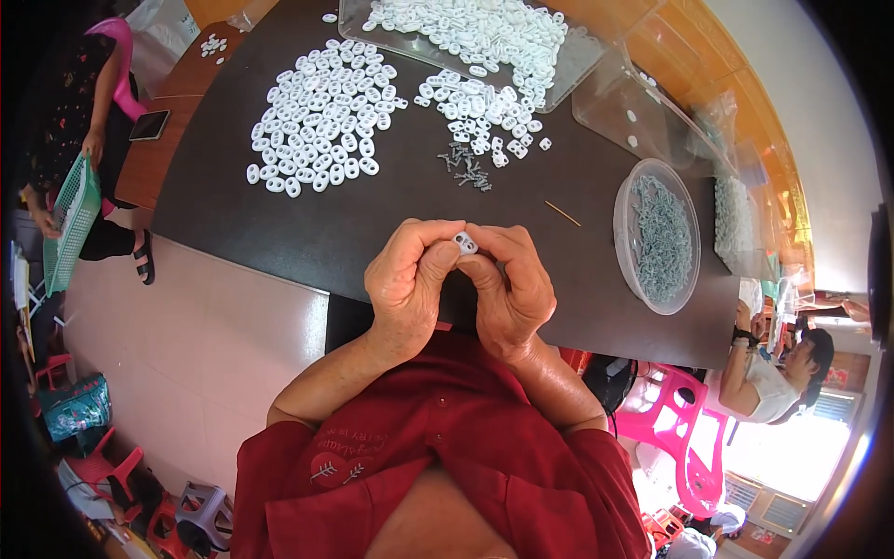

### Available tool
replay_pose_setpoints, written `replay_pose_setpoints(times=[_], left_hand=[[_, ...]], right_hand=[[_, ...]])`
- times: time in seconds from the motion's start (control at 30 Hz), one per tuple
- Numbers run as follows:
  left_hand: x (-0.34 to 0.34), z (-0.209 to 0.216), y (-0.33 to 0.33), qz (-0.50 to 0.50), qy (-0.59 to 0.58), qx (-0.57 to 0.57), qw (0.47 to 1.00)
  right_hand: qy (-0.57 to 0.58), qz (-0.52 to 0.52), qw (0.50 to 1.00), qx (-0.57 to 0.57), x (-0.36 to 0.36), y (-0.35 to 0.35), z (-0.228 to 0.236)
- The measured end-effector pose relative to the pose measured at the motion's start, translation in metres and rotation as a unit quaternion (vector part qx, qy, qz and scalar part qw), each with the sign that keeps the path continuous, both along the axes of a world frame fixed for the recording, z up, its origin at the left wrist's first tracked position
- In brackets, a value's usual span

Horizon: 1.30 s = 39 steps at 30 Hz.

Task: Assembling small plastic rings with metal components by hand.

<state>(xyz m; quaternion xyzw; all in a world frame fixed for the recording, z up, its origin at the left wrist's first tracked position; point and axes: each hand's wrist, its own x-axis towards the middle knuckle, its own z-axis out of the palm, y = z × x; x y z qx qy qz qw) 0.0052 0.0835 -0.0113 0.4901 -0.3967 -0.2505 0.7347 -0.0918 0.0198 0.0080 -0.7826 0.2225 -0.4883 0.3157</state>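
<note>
Between the fingertips and thumbs of my left hand [410, 275] and my right hand [507, 279] is a small white plastic piece [465, 243] with dark holes. Both hands pinch it above the near part of the dark table [270, 224]. Beyond them lies a little pile of grey screws [468, 172]. A heap of loose white pieces [489, 107] sits just past the screws. To the left spreads a large group of white oval pieces [321, 121] with holes. A thin wooden stick [562, 213] rests to the right of my hands.
A round clear tub [618, 224] of grey screws stands at the right. A clear bin [582, 56] heaped with white pieces is at the far side. A person with a green basket [73, 224] is at the left, another person [778, 377] at the right. A pink chair [670, 419] stands near the right corner.
</note>
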Motion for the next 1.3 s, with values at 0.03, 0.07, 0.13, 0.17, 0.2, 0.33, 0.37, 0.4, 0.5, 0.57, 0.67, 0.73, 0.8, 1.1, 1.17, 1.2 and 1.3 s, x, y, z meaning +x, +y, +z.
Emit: replay_pose_setpoints(times=[0.03,0.07,0.13,0.17,0.2,0.33,0.37,0.4,0.5,0.57,0.67,0.73,0.8,1.1,1.17,1.2,1.3], left_hand=[[0.000,-0.002,0.000,0.013,-0.033,0.001,0.999],[0.000,-0.001,0.000,0.012,-0.033,0.000,0.999],[-0.002,-0.001,-0.002,0.029,-0.018,-0.028,0.999],[-0.003,-0.002,-0.002,0.029,-0.018,-0.028,0.999],[-0.005,-0.004,-0.002,0.038,-0.016,-0.033,0.999],[-0.010,-0.005,-0.004,0.074,-0.038,-0.043,0.996],[-0.011,-0.006,-0.004,0.073,-0.038,-0.043,0.996],[-0.011,-0.006,-0.005,0.082,-0.054,-0.042,0.994],[-0.009,-0.008,-0.005,0.098,-0.076,-0.044,0.991],[-0.009,-0.008,-0.004,0.103,-0.082,-0.046,0.990],[-0.004,-0.007,-0.002,0.087,-0.081,-0.041,0.992],[-0.002,-0.001,0.002,0.042,-0.031,-0.002,0.999],[0.002,0.003,0.003,0.004,0.023,-0.005,1.000],[0.009,0.005,0.010,-0.043,0.022,0.016,0.999],[0.009,0.007,0.012,-0.030,0.003,0.020,0.999],[0.009,0.009,0.012,-0.031,0.014,0.028,0.999],[0.012,0.010,0.015,-0.036,0.016,0.034,0.999]], right_hand=[[0.000,-0.002,1.000,-0.007,0.000,0.000,0.000],[0.000,-0.005,1.000,-0.013,0.000,0.001,0.000],[-0.003,-0.007,1.000,-0.013,0.001,0.003,0.000],[-0.005,-0.007,1.000,-0.013,0.001,0.004,-0.001],[-0.005,-0.007,1.000,-0.013,0.001,0.004,-0.001],[-0.012,-0.006,1.000,-0.019,0.001,0.006,-0.004],[-0.014,-0.006,1.000,-0.016,0.001,0.006,-0.005],[-0.014,-0.006,1.000,-0.016,0.000,0.006,-0.006],[-0.024,-0.004,1.000,-0.019,0.000,0.006,-0.009],[-0.020,-0.004,1.000,-0.019,0.000,0.007,-0.009],[-0.027,-0.002,1.000,-0.002,0.003,0.009,-0.008],[-0.015,0.000,1.000,0.014,0.001,0.010,-0.005],[-0.001,0.001,1.000,0.030,0.001,0.010,-0.002],[-0.029,0.053,0.981,0.185,-0.009,0.008,0.005],[-0.041,0.059,0.969,0.238,-0.009,0.009,0.007],[-0.041,0.059,0.969,0.237,-0.009,0.010,0.007],[-0.064,0.087,0.952,0.285,-0.012,0.010,0.008]])
